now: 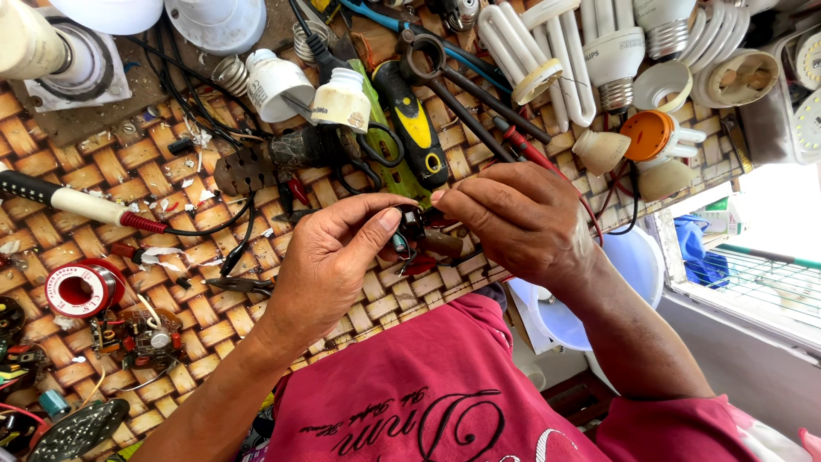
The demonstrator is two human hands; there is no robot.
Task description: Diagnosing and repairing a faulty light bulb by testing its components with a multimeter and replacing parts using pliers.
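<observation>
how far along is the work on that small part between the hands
Done: white lamp bases lie opened beside loose spiral tubes. In hand: left hand and right hand pinch a small dark electronic part over the woven mat. Left: the cream-handled soldering iron and red solder spool lie untouched.

Woven bamboo tabletop (pixel 205 329); bright daylight; metal grille (pixel 761 287) at right.

a solder spool (pixel 81 289), scissors (pixel 389 137) and spiral lamps (pixel 547 60) lie on the woven mat (pixel 162 180).
</observation>
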